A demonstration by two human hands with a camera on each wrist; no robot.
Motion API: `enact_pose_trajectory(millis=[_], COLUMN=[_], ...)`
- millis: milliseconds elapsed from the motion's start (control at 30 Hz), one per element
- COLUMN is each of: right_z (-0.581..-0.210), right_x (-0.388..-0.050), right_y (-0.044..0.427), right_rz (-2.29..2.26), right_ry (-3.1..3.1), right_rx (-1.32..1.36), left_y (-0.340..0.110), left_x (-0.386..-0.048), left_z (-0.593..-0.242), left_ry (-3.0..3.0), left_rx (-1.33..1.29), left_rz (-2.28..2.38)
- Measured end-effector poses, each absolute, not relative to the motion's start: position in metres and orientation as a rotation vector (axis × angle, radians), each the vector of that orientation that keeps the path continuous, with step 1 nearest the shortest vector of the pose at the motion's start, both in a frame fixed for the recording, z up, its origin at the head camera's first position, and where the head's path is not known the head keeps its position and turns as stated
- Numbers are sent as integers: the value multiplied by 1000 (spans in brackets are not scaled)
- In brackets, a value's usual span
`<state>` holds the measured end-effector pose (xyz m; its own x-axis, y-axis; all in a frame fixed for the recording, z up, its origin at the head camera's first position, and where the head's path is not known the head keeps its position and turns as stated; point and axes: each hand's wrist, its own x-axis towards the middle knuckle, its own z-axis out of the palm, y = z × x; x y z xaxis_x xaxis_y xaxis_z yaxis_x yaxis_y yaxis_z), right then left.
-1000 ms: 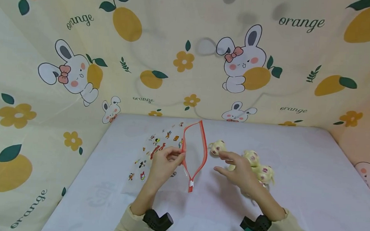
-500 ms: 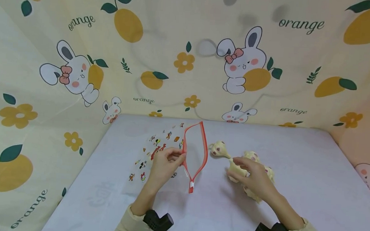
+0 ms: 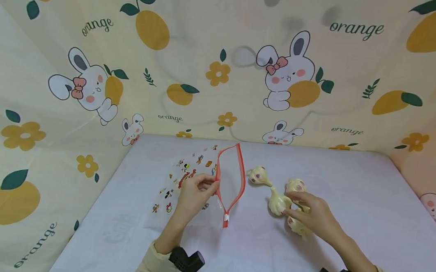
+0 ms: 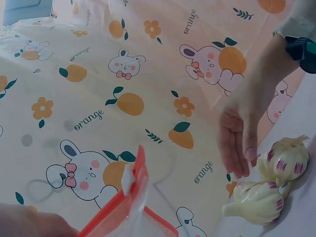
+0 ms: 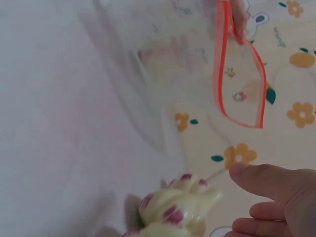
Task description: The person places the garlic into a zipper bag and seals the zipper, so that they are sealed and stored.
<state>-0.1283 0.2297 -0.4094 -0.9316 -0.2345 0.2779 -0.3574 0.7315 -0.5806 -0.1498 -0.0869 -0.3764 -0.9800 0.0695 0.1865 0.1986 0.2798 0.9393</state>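
Observation:
My left hand [image 3: 196, 192] pinches the near rim of a clear zip bag [image 3: 184, 216] with cartoon prints. The bag's red zipper [image 3: 242, 178] gapes wide, its white slider [image 3: 226, 217] down at the lower end. My right hand [image 3: 321, 219] hovers by a cluster of garlic bulbs, thumb and fingers apart. One garlic bulb [image 3: 279, 203] lies just left of its fingertips, and another garlic bulb [image 3: 296, 185] sits behind them. A third garlic bulb [image 3: 259, 176] rests nearer the bag. In the right wrist view, space shows between the thumb [image 5: 261, 182] and a garlic bulb [image 5: 173, 212].
A white cloth [image 3: 376, 218] covers the table. Behind and to the left hangs a curtain [image 3: 193, 48] printed with rabbits and oranges. Each wrist wears a black camera, such as the left camera [image 3: 187, 260].
My right hand has moved away from the bag, rightward and toward me over the garlic, uncovering a bulb on the left. The left hand still holds the bag in place.

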Motion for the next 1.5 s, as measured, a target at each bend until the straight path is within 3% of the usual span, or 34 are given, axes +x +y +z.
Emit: enact_pose_trajectory(millis=[633,967,1500], right_z=[-438,-444,-446], right_x=[-111,-108,-105], right_y=[259,258,256], right_rz=[898,872,888], right_ry=[-2699,-2728,-2789], right_rx=[518,504,417], left_y=[-86,-87,-86], left_x=[-151,-150,-151], left_z=[-378,-382,-380], left_ry=[-2427,-2374,-2414], left_rx=[-250,-389,-287], left_rz=[-1824,-1753,-1825])
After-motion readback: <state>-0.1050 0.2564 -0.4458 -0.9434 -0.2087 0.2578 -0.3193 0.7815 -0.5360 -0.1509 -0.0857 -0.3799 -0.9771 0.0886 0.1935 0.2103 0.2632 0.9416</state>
